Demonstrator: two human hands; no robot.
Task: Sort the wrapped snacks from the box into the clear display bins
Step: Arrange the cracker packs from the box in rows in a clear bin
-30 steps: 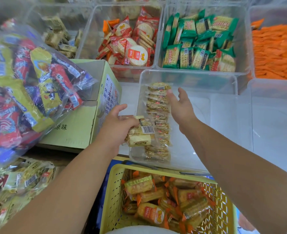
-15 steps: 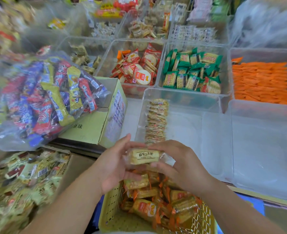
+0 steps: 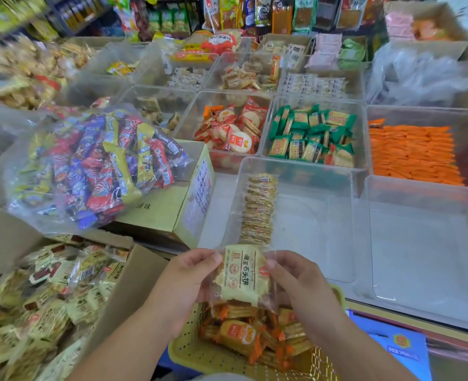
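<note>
**Hands square up one packet**

Left hand (image 3: 183, 279) and right hand (image 3: 296, 281) pinch a pale-yellow clear-wrapped biscuit packet (image 3: 241, 276) by its sides, just short of the clear plastic bin's (image 3: 309, 221) near edge; best stood on edge against the near end of the packet row (image 3: 259, 207), along the left wall.

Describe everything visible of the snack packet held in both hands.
The wrapped snack is a pale yellow, squarish packet in clear crinkly film, with a vertical line of dark characters and small red marks. It is held upright, label toward the camera, pinched at its side edges by the left hand and right hand, above the yellow basket.
</note>
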